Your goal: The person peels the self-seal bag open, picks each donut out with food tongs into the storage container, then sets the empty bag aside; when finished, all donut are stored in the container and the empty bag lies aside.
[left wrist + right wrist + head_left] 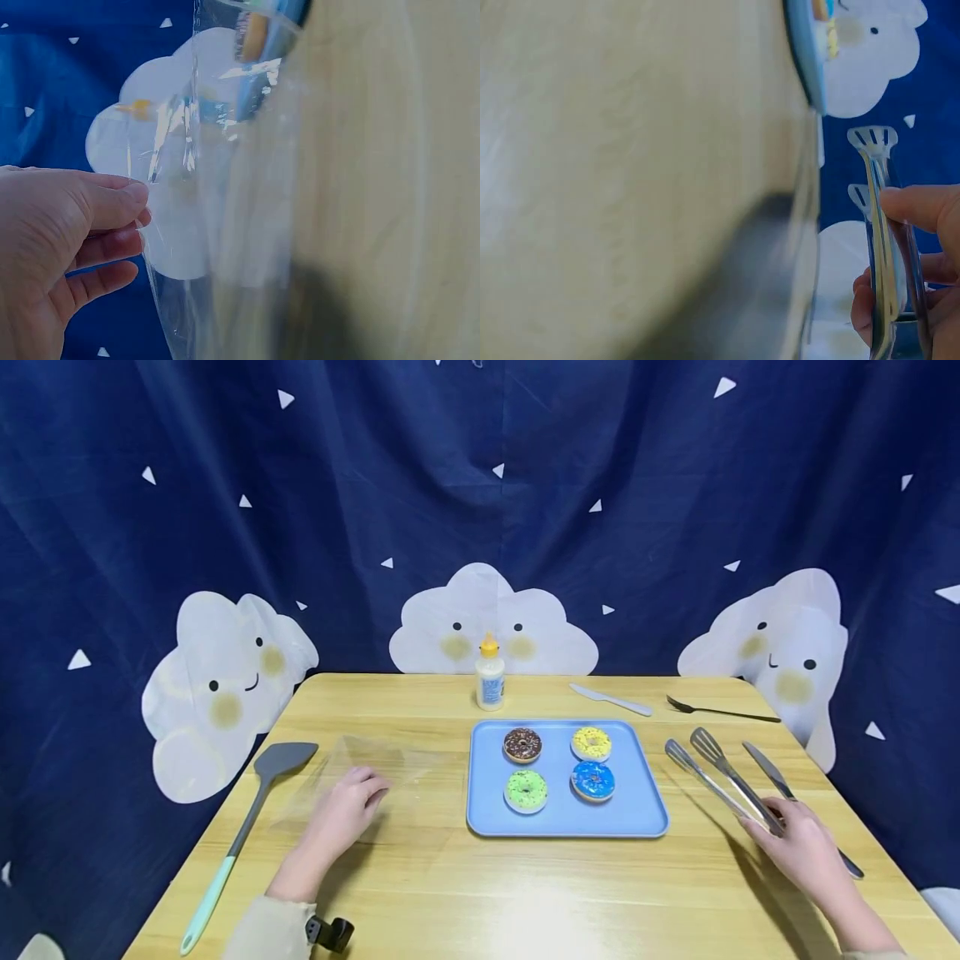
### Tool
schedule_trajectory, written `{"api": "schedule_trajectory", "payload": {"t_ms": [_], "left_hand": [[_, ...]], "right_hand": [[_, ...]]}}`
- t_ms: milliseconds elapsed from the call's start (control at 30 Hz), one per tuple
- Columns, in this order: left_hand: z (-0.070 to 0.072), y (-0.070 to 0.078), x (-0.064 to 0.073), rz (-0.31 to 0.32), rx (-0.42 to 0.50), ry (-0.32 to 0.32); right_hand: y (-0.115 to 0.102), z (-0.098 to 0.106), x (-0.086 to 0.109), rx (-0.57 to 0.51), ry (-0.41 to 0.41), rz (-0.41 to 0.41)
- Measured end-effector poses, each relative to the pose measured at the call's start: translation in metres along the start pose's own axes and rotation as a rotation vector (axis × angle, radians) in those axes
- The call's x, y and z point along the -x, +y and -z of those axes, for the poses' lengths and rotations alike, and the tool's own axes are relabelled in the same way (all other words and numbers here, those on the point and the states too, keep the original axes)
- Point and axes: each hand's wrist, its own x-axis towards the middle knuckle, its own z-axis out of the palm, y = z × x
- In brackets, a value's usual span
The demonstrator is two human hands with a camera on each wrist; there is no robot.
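Note:
My left hand [341,814] pinches the edge of a clear plastic bag [225,172] between thumb and index finger; its other fingers are loosely bent. The bag hangs over the table's left part, partly standing open. At the right, my right hand [806,852] grips metal tongs [738,783], their slotted heads apart and pointing away from me. Between the hands, a blue tray [555,820] bears a brown sprinkled doughnut [512,750], a yellow one [583,748], a green one [516,797] and a blue one [582,787]. The tongs hold nothing.
A grey spatula [283,758] with a mint handle lies at the left edge. Behind the tray stand a yellow-capped bottle [491,683], a light knife [609,698] and a dark fork [723,712]. Another knife [767,767] lies partly under my right hand. A blue curtain [480,510] hangs behind.

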Motion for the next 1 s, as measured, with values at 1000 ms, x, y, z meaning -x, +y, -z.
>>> {"api": "schedule_trajectory", "payload": {"t_ms": [1000], "left_hand": [[-0.049,-0.005,0.001,0.104,-0.099,-0.238]], "right_hand": [[0.010,-0.012,-0.009,0.059,-0.262,-0.146]]}}
